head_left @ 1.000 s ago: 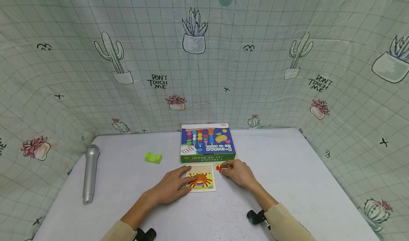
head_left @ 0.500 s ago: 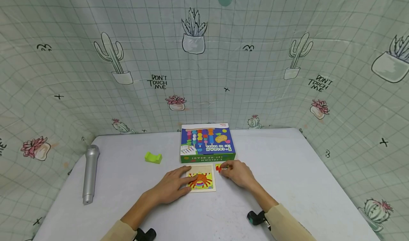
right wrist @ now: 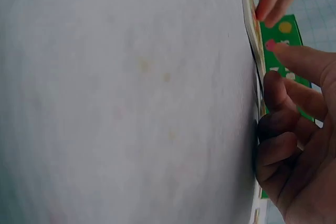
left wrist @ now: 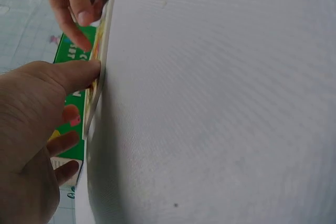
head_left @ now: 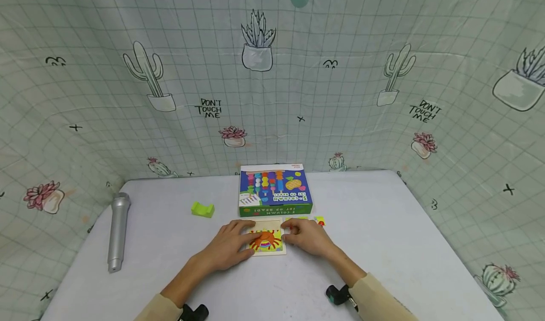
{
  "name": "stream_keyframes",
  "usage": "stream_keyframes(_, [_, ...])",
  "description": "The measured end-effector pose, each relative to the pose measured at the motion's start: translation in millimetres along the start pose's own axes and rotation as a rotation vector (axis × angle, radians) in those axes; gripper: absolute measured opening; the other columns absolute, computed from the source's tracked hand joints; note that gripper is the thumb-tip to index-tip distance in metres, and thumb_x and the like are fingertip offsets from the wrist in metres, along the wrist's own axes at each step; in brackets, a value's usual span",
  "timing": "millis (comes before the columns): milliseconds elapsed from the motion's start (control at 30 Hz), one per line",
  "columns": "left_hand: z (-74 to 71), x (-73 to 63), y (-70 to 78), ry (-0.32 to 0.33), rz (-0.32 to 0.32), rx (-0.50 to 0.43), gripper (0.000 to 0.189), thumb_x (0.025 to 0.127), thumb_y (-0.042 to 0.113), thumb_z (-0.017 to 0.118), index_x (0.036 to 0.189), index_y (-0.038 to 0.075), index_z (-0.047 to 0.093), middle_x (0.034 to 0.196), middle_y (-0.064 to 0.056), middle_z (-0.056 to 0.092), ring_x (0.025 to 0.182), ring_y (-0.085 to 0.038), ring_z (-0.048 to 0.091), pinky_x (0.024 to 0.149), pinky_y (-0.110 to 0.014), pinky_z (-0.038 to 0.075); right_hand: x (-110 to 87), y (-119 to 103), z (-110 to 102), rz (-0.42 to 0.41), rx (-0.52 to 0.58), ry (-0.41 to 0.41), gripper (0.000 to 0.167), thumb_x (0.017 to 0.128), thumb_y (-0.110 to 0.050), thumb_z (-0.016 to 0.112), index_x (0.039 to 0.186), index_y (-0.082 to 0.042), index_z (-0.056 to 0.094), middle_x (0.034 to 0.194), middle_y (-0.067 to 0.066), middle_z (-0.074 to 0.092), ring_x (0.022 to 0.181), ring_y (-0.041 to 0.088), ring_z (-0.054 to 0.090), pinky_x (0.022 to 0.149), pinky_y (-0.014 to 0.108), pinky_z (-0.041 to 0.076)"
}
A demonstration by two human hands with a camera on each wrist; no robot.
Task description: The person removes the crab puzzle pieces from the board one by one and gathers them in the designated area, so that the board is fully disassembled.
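Observation:
My left hand (head_left: 230,247) rests on the left side of a small wooden picture puzzle (head_left: 266,253), its fingers spread over the orange crab picture. In the left wrist view the left thumb (left wrist: 79,74) touches the board's near edge. My right hand (head_left: 310,236) is at the puzzle's right edge, thumb and index finger apart, nothing showing between them. The other right fingers (right wrist: 278,150) curl loosely in the right wrist view. A red and yellow puzzle piece (head_left: 320,221) lies just beyond the right hand. Yellow pieces next to the board are partly hidden under that hand.
Right behind the puzzle stands a blue and green bead-set box (head_left: 276,188). A lime-green notched block (head_left: 202,209) lies to its left. Far left on the white table (head_left: 383,245) is a silver microphone (head_left: 118,231). A patterned cloth (head_left: 272,98) hangs behind the table.
My right hand has let go of a red and yellow piece and shifted left to the board's right edge. A piece shows beyond its knuckles. The left hand stays on the board.

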State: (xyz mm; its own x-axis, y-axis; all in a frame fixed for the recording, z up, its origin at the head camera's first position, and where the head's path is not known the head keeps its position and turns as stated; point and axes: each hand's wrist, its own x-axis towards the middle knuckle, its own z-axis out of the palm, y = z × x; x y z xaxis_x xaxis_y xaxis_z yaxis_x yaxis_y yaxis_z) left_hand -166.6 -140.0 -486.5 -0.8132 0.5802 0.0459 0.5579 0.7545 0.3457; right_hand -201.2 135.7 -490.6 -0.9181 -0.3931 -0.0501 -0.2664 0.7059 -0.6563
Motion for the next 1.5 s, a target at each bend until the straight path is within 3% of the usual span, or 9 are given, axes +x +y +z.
stream_keyframes(300, [0.6, 5.1, 5.3, 0.028, 0.062, 0.014, 0.042, 0.095, 0.025, 0.069, 0.137, 0.024, 0.064, 0.14, -0.003, 0.054, 0.133, -0.028, 0.046, 0.103, -0.056, 0.04, 0.3, -6, 5, -0.034, -0.109, -0.018, 0.035, 0.088, -0.035, 0.076, 0.12, -0.021, 0.071, 0.071, -0.012, 0.057, 0.061, 0.005, 0.051, 0.055, 0.024, 0.037])
stream_keyframes(467, [1.4, 7.1, 12.9, -0.016, 0.124, 0.047, 0.044, 0.098, 0.012, 0.06, 0.138, 0.031, 0.063, 0.139, -0.001, 0.055, 0.131, -0.024, 0.048, 0.098, -0.053, 0.043, 0.9, -9, 5, -0.045, -0.121, -0.013, 0.032, 0.088, -0.034, 0.077, 0.118, -0.022, 0.072, 0.069, -0.013, 0.057, 0.059, 0.005, 0.051, 0.054, 0.024, 0.038])
stream_keyframes(833, [0.7, 7.2, 15.1, -0.076, 0.106, 0.075, 0.046, 0.101, 0.012, 0.054, 0.14, 0.036, 0.061, 0.138, 0.001, 0.056, 0.129, -0.023, 0.045, 0.098, -0.051, 0.042, 5.1, -12, 3, -0.023, -0.088, -0.06, 0.03, 0.087, -0.028, 0.078, 0.115, -0.019, 0.07, 0.071, -0.01, 0.059, 0.061, 0.007, 0.054, 0.057, 0.025, 0.04])
stream_keyframes(1500, [1.0, 10.2, 15.6, -0.08, 0.086, 0.059, 0.05, 0.097, 0.011, 0.057, 0.138, 0.038, 0.062, 0.127, 0.004, 0.058, 0.121, -0.018, 0.046, 0.093, -0.044, 0.043, 15.9, -8, 5, -0.013, -0.037, -0.078, 0.019, 0.087, -0.027, 0.077, 0.102, -0.019, 0.069, 0.073, -0.006, 0.058, 0.064, 0.011, 0.052, 0.058, 0.026, 0.038])
